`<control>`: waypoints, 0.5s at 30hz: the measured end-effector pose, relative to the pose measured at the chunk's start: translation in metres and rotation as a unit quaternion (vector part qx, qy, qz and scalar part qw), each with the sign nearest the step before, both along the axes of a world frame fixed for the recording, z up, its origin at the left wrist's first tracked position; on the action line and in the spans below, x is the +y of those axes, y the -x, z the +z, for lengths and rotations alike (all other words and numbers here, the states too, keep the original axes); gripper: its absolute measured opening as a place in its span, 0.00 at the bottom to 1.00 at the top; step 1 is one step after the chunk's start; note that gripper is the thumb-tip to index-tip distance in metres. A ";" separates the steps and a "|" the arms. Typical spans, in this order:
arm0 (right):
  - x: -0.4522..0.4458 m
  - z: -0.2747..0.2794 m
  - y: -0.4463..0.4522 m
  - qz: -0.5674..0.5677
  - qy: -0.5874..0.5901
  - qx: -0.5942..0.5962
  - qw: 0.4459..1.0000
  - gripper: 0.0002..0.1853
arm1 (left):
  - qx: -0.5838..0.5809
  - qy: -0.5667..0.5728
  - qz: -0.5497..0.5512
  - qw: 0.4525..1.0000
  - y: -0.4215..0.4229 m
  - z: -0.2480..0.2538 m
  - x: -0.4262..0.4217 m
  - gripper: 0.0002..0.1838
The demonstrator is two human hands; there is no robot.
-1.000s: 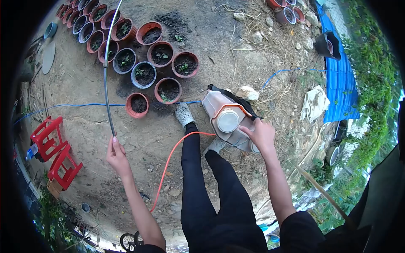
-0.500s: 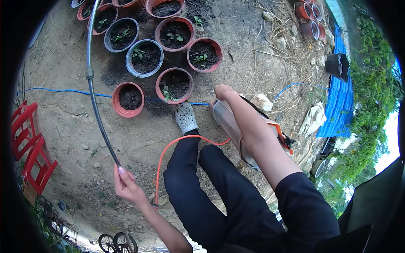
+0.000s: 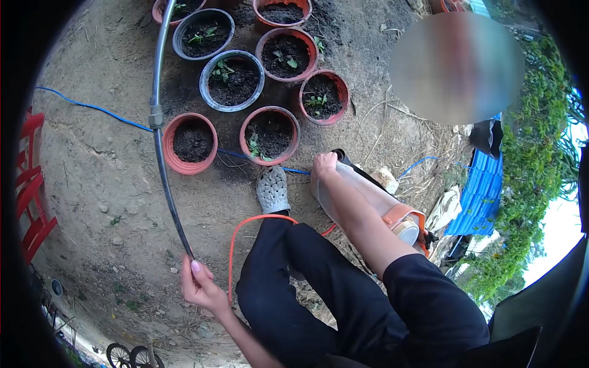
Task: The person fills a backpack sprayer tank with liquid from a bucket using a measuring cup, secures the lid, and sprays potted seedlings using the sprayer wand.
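My left hand (image 3: 202,287) is closed around the lower end of a long dark spray wand (image 3: 161,144), which bends up past the pots and out of the top of the view. An orange hose (image 3: 232,245) passes behind my left wrist and loops over to a translucent sprayer tank (image 3: 362,193) with orange trim. My right hand (image 3: 325,165) is closed at the tank's far end, beside a black part (image 3: 339,156); what its fingers grip is hidden. Nearest to that hand is a reddish pot (image 3: 270,158) with soil and a wilted seedling.
Several soil-filled pots, such as a grey-rimmed one (image 3: 232,109), stand ahead. A blue hose (image 3: 98,108) crosses the ground behind them. My shoe (image 3: 272,190) is beside the tank. Red chairs (image 3: 37,230) lie at left; a rock (image 3: 385,179) and blue sheeting (image 3: 471,199) are at right.
The view has shifted, so the pots appear further right. The tank's far end has tilted, showing its round cap, and my right hand has moved with it. The wand stays in my left hand.
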State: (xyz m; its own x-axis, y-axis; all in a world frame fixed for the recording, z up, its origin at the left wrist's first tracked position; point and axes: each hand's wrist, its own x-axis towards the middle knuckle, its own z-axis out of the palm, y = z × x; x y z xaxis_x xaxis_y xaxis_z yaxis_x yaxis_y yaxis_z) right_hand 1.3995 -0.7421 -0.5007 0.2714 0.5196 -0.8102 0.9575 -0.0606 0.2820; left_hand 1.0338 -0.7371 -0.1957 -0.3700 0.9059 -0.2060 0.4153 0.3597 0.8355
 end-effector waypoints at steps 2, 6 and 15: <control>-0.001 -0.012 0.003 0.020 0.006 -0.007 1.000 0.10 | 0.010 0.000 0.005 1.000 0.001 -0.001 -0.006 0.17; -0.002 -0.012 0.011 0.061 0.022 -0.011 0.998 0.10 | -0.001 0.008 0.014 1.000 0.005 -0.010 -0.018 0.17; -0.019 -0.010 -0.001 0.137 0.014 -0.002 0.990 0.11 | 0.004 0.025 0.040 0.999 0.000 -0.013 -0.037 0.17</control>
State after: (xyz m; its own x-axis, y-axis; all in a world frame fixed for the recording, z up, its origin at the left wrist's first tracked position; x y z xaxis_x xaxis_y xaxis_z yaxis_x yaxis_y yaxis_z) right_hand 1.4007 -0.7613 -0.5105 0.1268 0.5516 -0.8244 0.9357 0.2092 0.2839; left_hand 1.0342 -0.7738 -0.2083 -0.4417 0.8626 -0.2465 0.3898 0.4320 0.8132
